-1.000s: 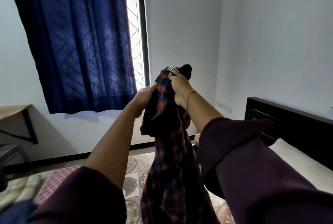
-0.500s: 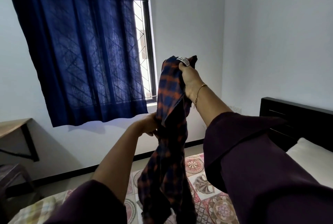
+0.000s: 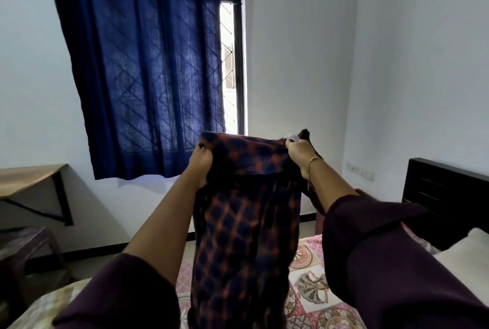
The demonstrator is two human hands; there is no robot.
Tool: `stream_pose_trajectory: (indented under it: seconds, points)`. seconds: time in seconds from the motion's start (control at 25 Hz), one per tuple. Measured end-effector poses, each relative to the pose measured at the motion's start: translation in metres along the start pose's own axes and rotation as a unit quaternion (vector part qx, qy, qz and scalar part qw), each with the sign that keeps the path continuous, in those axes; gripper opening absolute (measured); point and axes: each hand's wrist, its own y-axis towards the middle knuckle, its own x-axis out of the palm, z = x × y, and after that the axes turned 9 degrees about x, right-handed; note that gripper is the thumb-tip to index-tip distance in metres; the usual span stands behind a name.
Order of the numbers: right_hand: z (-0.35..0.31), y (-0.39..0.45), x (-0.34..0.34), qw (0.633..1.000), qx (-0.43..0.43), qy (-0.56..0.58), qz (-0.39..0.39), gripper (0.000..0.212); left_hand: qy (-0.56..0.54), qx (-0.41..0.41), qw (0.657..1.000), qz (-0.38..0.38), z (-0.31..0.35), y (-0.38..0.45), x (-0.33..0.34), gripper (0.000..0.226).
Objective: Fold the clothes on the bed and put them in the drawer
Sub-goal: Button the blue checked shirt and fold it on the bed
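Observation:
A navy and orange checked shirt point(image 3: 246, 236) hangs in the air in front of me, spread out between both hands above the bed point(image 3: 312, 291). My left hand point(image 3: 201, 163) grips its upper left edge. My right hand point(image 3: 298, 153), with a gold bracelet on the wrist, grips the upper right edge near a small white label. The shirt's lower part drops down out of view at the bottom of the frame. No drawer is in view.
The bed carries a patterned pink quilt, with a white pillow point(image 3: 468, 257) and a dark headboard point(image 3: 447, 194) at the right. A wooden wall desk point(image 3: 26, 178) and a dark chair point(image 3: 23, 246) stand at the left. A blue curtain point(image 3: 143, 64) covers the window ahead.
The shirt was bunched and held high by my right hand. My left hand has taken the other top edge, and both hands have pulled it apart and wide.

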Motion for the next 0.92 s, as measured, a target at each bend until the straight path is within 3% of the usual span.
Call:
stream_pose_trajectory:
  seconds: [0.08,0.2,0.28,0.36,0.44,0.52,0.6,0.72,0.8,0.92]
  points:
    - [0.007,0.003,0.001,0.986,0.009,-0.158,-0.05,0.035,-0.01,0.01,1.0,-0.015,0.01,0.006,0.01,0.067]
    - [-0.002,-0.004,0.006,0.944,-0.032,-0.324,-0.056,0.016,0.018,0.063,0.998,-0.002,0.037,-0.006,0.03,0.06]
    - [-0.015,-0.008,0.015,0.968,-0.101,-0.226,-0.052,0.024,0.047,0.086,0.995,0.026,0.052,-0.005,0.038,0.064]
    - [-0.03,-0.012,0.023,0.978,-0.113,-0.007,-0.177,0.043,0.086,0.101,0.991,0.006,0.06,-0.005,0.042,0.056]
    - [-0.039,-0.019,0.029,0.955,-0.123,0.076,-0.257,0.035,0.097,0.11,0.989,0.003,0.063,-0.003,0.04,0.043]
    - [-0.043,-0.016,0.04,0.959,-0.162,0.061,-0.225,0.024,0.091,0.131,0.987,0.029,0.057,-0.001,0.031,0.032]
    - [-0.047,-0.009,0.051,0.963,-0.171,0.115,-0.174,0.025,0.073,0.152,0.984,0.063,0.045,-0.001,0.018,0.032]
    - [-0.056,-0.008,0.062,0.939,-0.134,0.252,-0.191,0.034,0.23,0.16,0.954,0.11,0.002,-0.006,-0.003,0.044]
    - [-0.059,-0.013,0.071,0.919,-0.103,0.298,-0.235,0.033,0.349,0.081,0.931,0.072,-0.047,-0.007,-0.013,0.045]
    - [-0.058,-0.017,0.084,0.893,-0.055,0.357,-0.269,0.033,0.32,-0.184,0.926,-0.083,-0.116,-0.012,-0.03,0.049]
